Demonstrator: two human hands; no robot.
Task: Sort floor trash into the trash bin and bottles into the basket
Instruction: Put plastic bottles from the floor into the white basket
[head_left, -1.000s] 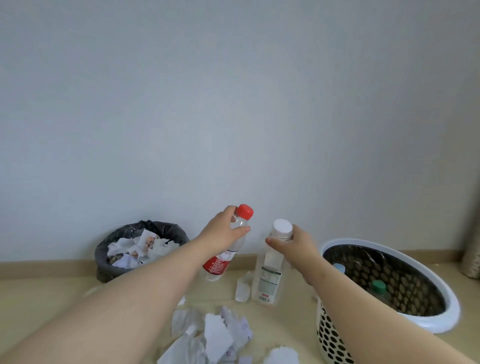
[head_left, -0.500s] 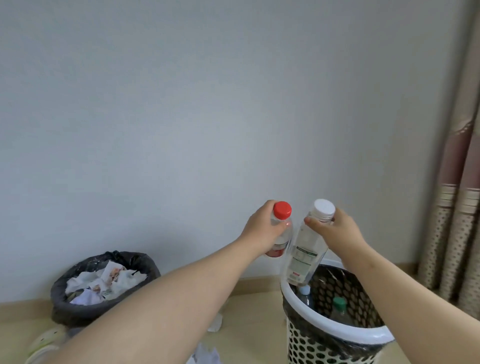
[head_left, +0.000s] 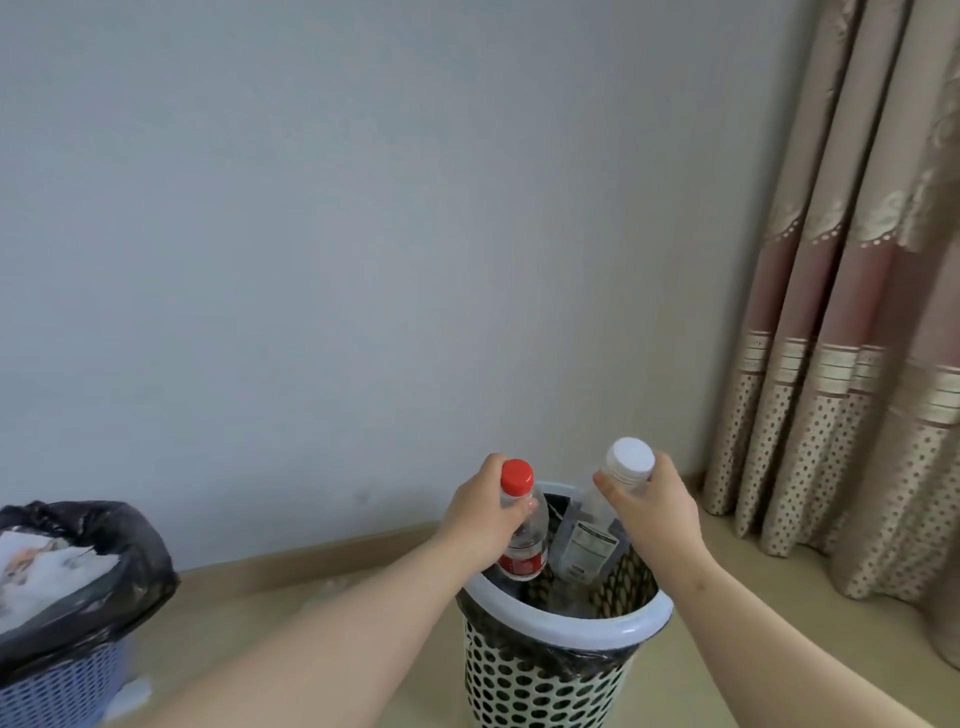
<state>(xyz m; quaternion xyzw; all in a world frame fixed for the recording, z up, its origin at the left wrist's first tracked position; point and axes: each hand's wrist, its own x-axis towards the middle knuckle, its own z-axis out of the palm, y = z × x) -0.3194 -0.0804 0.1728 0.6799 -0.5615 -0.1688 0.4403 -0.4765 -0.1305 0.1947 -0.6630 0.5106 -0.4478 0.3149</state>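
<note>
My left hand (head_left: 480, 519) grips a clear bottle with a red cap (head_left: 523, 530) near its neck. My right hand (head_left: 652, 512) grips a clear bottle with a white cap (head_left: 592, 530) just under the cap. Both bottles hang with their lower parts inside the mouth of the white perforated basket (head_left: 566, 631), which has a dark lining. At the far left stands the trash bin (head_left: 78, 670), lined with a black bag and filled with crumpled white paper.
A grey wall rises straight ahead with a beige skirting board (head_left: 322, 558) along the floor. Patterned curtains (head_left: 852, 415) hang to the right of the basket. A scrap of paper (head_left: 132, 696) lies on the floor beside the trash bin.
Both hands carried their bottles from above the floor paper rightward to the basket and lowered them into its mouth. The view turned right, bringing the curtains in.
</note>
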